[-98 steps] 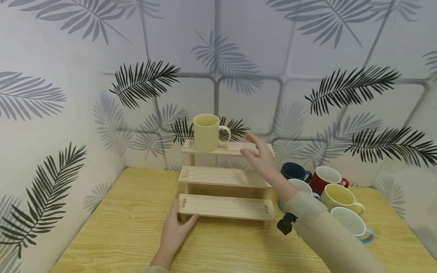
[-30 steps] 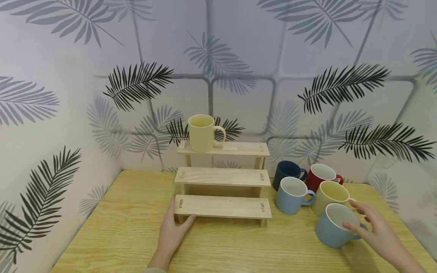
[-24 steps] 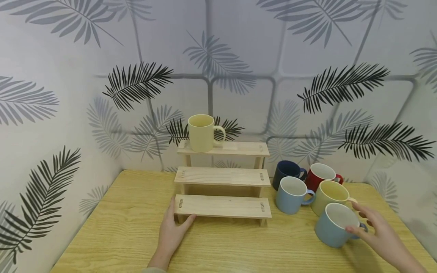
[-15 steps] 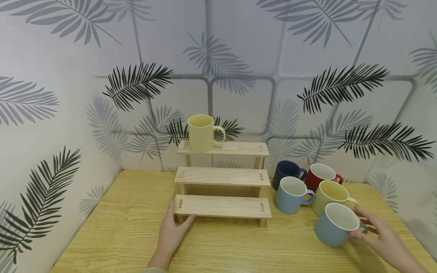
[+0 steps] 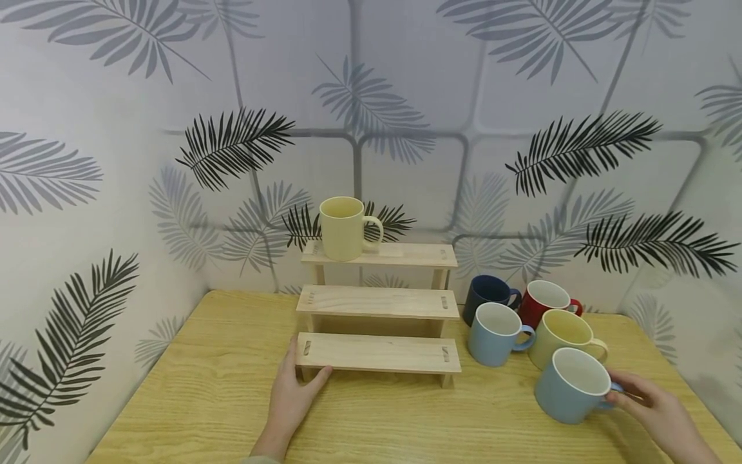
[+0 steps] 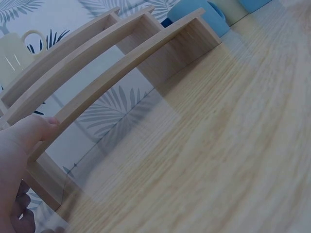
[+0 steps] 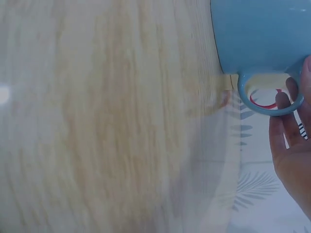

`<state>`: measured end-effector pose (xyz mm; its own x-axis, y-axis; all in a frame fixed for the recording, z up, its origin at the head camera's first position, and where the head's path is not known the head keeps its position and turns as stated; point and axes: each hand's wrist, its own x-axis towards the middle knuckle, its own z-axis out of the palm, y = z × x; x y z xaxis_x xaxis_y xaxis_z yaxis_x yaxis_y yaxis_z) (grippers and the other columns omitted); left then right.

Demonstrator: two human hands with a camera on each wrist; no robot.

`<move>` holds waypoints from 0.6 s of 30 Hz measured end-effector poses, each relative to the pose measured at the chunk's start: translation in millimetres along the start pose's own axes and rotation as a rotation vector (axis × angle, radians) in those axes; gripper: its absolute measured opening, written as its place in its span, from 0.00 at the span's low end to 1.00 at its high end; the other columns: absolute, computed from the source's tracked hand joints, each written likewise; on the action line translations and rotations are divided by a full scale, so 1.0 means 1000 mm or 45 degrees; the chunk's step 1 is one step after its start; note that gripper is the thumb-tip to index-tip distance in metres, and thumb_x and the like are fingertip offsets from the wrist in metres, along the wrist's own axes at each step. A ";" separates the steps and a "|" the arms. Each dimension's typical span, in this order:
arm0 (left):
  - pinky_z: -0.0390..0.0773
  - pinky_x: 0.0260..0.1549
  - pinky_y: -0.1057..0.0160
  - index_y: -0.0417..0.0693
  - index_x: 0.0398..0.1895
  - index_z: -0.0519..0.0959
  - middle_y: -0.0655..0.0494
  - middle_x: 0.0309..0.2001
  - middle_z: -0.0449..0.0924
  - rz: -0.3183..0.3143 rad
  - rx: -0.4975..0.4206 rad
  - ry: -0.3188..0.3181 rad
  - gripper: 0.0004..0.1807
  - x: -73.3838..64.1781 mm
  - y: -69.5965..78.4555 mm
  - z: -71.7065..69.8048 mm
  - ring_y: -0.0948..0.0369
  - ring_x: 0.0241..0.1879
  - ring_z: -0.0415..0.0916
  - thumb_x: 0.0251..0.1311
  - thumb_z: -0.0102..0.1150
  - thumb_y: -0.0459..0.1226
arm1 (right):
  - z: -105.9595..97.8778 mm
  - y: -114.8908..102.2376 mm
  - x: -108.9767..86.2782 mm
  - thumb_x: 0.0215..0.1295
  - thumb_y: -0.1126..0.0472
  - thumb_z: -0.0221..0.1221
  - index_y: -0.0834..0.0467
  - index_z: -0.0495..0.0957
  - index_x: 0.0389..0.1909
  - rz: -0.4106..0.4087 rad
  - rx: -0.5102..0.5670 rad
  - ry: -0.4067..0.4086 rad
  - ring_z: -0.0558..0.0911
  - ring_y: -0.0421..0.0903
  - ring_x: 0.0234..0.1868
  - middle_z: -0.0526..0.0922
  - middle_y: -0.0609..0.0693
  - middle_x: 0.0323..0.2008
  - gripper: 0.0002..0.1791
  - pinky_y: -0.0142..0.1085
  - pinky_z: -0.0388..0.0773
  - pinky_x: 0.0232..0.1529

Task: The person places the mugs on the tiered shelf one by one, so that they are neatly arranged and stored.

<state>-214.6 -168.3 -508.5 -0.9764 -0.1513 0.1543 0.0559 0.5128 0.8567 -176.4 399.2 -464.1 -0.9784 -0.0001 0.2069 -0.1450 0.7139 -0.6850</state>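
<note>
At the left end of a three-step wooden shelf (image 5: 379, 353), my left hand (image 5: 292, 393) grips the lowest board, its thumb on the front edge. The left wrist view shows that thumb on the board (image 6: 97, 85) and curled fingers below. My right hand (image 5: 657, 409) holds the handle of the nearest light blue mug (image 5: 570, 390), which stands upright on the table. In the right wrist view, fingers reach the mug's handle loop (image 7: 269, 110); the thumb is partly cut off by the frame edge. A pale yellow mug (image 5: 342, 231) stands on the top board's left side, handle to the right.
Beside the held mug are a yellow mug (image 5: 547, 345), another light blue mug (image 5: 491, 341), a dark blue mug (image 5: 484, 303) and a red mug (image 5: 533, 310). All stand on the wooden table (image 5: 406, 425), right of the shelf. A leaf-patterned wall (image 5: 417, 187) rises behind.
My right hand has come from the top board to the front light blue mug, and its fingers have closed on the handle. My left hand stays at the shelf.
</note>
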 end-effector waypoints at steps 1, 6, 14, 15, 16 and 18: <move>0.53 0.64 0.38 0.45 0.76 0.43 0.37 0.73 0.46 0.003 0.000 0.001 0.57 0.000 0.000 0.000 0.38 0.70 0.46 0.54 0.63 0.59 | 0.000 0.001 0.000 0.64 0.55 0.61 0.71 0.73 0.55 0.035 0.018 -0.012 0.68 0.16 0.41 0.72 0.21 0.41 0.27 0.21 0.74 0.34; 0.55 0.62 0.35 0.42 0.76 0.44 0.34 0.72 0.48 0.023 0.003 0.008 0.56 -0.001 -0.001 0.000 0.35 0.69 0.48 0.54 0.63 0.59 | 0.000 0.005 0.000 0.67 0.52 0.58 0.72 0.72 0.56 0.122 0.092 -0.038 0.72 0.19 0.40 0.74 0.22 0.41 0.28 0.24 0.76 0.34; 0.54 0.63 0.36 0.44 0.76 0.42 0.36 0.73 0.46 0.010 -0.003 -0.011 0.57 -0.001 -0.001 -0.001 0.37 0.69 0.46 0.54 0.62 0.60 | 0.008 0.014 0.000 0.68 0.58 0.57 0.71 0.73 0.51 0.064 0.153 0.015 0.75 0.23 0.39 0.78 0.27 0.38 0.20 0.21 0.74 0.33; 0.54 0.63 0.37 0.44 0.76 0.42 0.36 0.73 0.46 0.009 -0.002 -0.012 0.57 -0.001 -0.001 -0.001 0.37 0.70 0.46 0.55 0.62 0.60 | 0.009 0.015 0.000 0.69 0.60 0.57 0.70 0.74 0.50 0.049 0.170 0.026 0.75 0.23 0.39 0.78 0.27 0.38 0.18 0.21 0.74 0.33; 0.54 0.63 0.37 0.44 0.76 0.42 0.36 0.73 0.46 0.010 -0.005 -0.011 0.57 -0.001 -0.001 -0.001 0.37 0.70 0.46 0.54 0.62 0.60 | 0.011 0.017 0.000 0.68 0.62 0.57 0.69 0.74 0.50 0.038 0.197 0.038 0.75 0.23 0.39 0.78 0.28 0.38 0.16 0.20 0.74 0.34; 0.54 0.63 0.37 0.44 0.76 0.42 0.36 0.73 0.46 0.009 -0.006 -0.011 0.57 -0.001 -0.001 -0.001 0.37 0.70 0.46 0.54 0.62 0.60 | 0.013 0.018 0.000 0.68 0.65 0.57 0.68 0.75 0.48 0.006 0.227 0.071 0.75 0.23 0.38 0.78 0.27 0.38 0.12 0.19 0.73 0.34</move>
<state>-213.4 -169.4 -508.6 -0.9777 -0.1406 0.1563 0.0638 0.5100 0.8578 -181.1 402.8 -485.8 -0.9702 0.0453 0.2382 -0.1689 0.5784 -0.7981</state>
